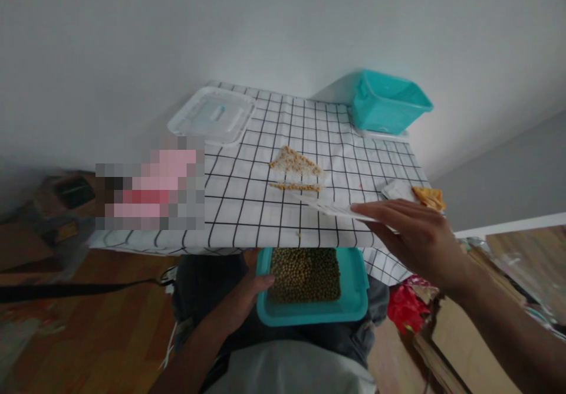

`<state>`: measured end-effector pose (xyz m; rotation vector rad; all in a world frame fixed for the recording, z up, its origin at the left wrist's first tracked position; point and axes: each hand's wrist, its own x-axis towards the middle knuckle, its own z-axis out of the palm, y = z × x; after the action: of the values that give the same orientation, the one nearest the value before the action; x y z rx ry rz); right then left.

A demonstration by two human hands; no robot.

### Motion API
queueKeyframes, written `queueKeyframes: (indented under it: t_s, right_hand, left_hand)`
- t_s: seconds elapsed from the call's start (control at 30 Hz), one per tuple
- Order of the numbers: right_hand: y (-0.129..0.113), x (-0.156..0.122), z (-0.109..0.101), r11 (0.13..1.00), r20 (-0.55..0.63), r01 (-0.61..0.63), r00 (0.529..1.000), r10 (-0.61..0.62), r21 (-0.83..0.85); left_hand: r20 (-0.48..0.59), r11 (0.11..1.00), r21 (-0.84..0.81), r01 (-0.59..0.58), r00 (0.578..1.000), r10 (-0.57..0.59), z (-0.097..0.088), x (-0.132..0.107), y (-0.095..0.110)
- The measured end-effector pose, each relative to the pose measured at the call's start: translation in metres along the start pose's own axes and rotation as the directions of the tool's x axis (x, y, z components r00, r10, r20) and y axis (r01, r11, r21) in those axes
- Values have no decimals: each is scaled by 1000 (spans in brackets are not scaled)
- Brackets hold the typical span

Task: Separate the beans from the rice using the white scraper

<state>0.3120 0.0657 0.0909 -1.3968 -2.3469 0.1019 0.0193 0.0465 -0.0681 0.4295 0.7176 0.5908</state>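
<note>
Left hand [241, 302] clamped on left edge of tray [354, 314], thumb over rim, fingers hidden underneath. Tray full of beans [305, 274], held on lap just under table [239, 205] edge; far rim cut off by tablecloth overhang. Right hand [415, 235] flat, palm down, fingers pressing a card [329, 208] on the cloth; nothing gripped, underside of hand unseen. Card's near end covered by fingers. Grain pile [295, 161] and thin grain line [295, 186] just beyond card. Lid [212, 115] and bin [387, 102] at far edge. Wrapper [428, 197] partly behind right hand. Left of table pixelated, unreadable.
</note>
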Motion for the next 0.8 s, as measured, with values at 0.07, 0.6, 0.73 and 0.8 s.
queueKeyframes:
  t_s: [0.07, 0.6, 0.73, 0.8]
  right_hand:
    - [13, 6, 2, 1000, 34, 6, 999, -6, -1]
    - [-21, -8, 2, 990, 154, 123, 979, -133, 70]
    - [3, 18, 11, 999, 44, 34, 998, -34, 1]
    - [10, 32, 20, 1000, 13, 1, 1000, 0, -31]
  left_hand:
    - [-3, 1000, -2, 24, 1000, -24, 0, 0, 0]
    - [13, 997, 42, -62, 998, 61, 13, -1, 12]
    - [4, 1000, -2, -25, 1000, 25, 5, -1, 7]
    - [14, 1000, -3, -26, 1000, 26, -2, 1, 5]
